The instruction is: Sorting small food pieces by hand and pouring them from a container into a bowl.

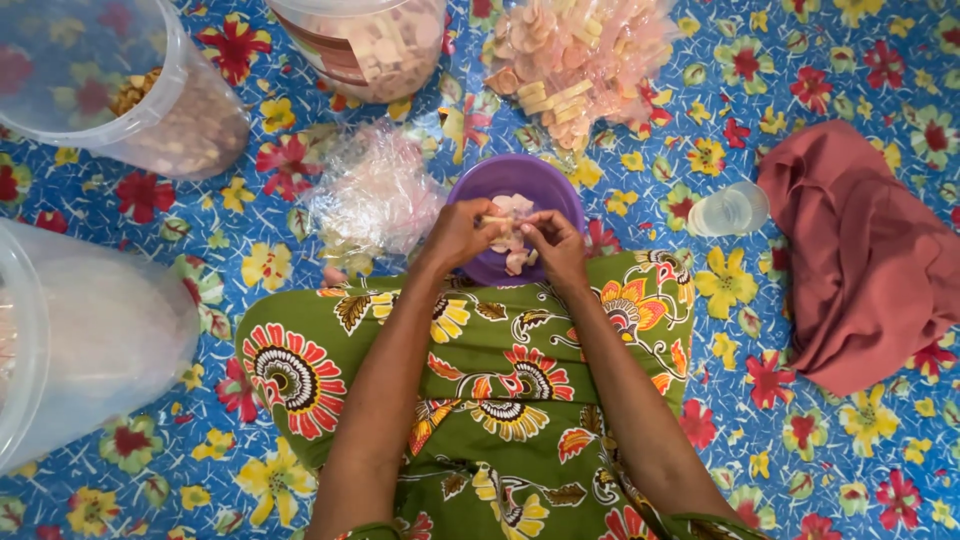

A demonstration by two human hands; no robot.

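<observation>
left hand [458, 235] + right hand [556, 243]: fingertips pinched on pale snack piece [497, 221] over purple bowl [530, 180] | seems light, brittle; hold edges gently

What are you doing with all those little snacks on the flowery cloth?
A person sits on a flowered cloth with both hands over a purple bowl of pale snack pieces. The left hand and right hand pinch a small piece between them. Clear plastic bags lie beside the bowl, a heap of filled packets beyond it, and big plastic tubs to the left.
</observation>
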